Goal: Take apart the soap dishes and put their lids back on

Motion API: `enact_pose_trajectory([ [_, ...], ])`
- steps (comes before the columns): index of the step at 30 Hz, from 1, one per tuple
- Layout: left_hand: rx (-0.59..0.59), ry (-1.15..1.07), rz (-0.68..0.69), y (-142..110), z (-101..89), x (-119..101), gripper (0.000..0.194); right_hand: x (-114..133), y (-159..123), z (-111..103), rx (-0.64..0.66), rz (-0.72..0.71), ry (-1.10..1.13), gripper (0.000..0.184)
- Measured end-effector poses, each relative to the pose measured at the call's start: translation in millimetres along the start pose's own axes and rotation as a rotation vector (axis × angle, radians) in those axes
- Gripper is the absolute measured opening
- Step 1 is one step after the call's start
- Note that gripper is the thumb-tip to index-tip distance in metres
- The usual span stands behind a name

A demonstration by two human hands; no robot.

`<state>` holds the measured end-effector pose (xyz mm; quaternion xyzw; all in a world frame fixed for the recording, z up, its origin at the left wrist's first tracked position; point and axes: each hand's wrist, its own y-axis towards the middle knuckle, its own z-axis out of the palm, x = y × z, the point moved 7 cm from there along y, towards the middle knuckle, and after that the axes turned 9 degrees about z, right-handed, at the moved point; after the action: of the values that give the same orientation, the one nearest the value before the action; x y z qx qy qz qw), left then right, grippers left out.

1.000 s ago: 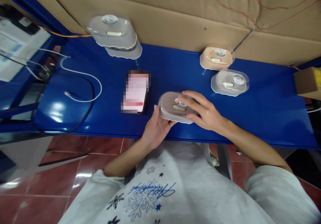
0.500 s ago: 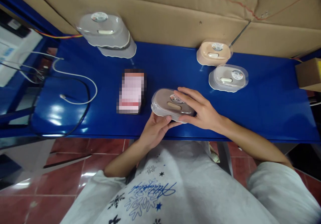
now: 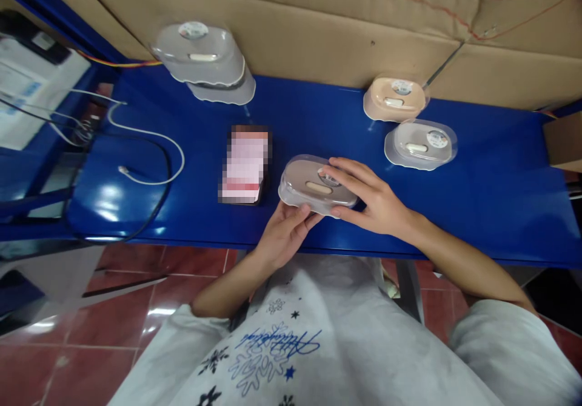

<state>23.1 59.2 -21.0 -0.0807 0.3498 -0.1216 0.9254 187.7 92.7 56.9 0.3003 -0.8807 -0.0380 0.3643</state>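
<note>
A clear plastic pack with a taupe oval case inside (image 3: 308, 186) is held just above the near edge of the blue table (image 3: 491, 200). My left hand (image 3: 284, 231) supports it from underneath at the near side, fingers curled under its rim. My right hand (image 3: 370, 200) lies over its right end, fingers spread across the top by the round sticker. Both hands grip the same pack.
A phone (image 3: 245, 165) lies just left of the pack. A peach pack (image 3: 394, 98) and a grey pack (image 3: 421, 144) sit at the back right. Stacked clear packs (image 3: 204, 60) stand at the back left, against a cardboard wall. White and black cables (image 3: 150, 163) loop at left.
The pack has shifted a little to the left and lifted slightly. My left fingers have slid further under its near rim. My right hand stayed on top.
</note>
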Motion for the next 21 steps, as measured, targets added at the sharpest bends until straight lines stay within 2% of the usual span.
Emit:
enact_pose_trajectory([
  [7,0.042,0.011,0.006,-0.5,2.8,0.1,0.078,1.1,1.2,-6.5,0.057,-0.031,-0.010,0.068],
  [13,0.040,0.018,-0.004,-2.6,3.9,0.0,0.076,-2.9,1.4,-7.4,0.088,0.019,-0.019,0.066],
  [21,0.027,-0.003,0.013,-2.2,3.3,-0.2,0.079,0.0,-1.5,-8.1,-0.012,-0.045,-0.085,0.071],
])
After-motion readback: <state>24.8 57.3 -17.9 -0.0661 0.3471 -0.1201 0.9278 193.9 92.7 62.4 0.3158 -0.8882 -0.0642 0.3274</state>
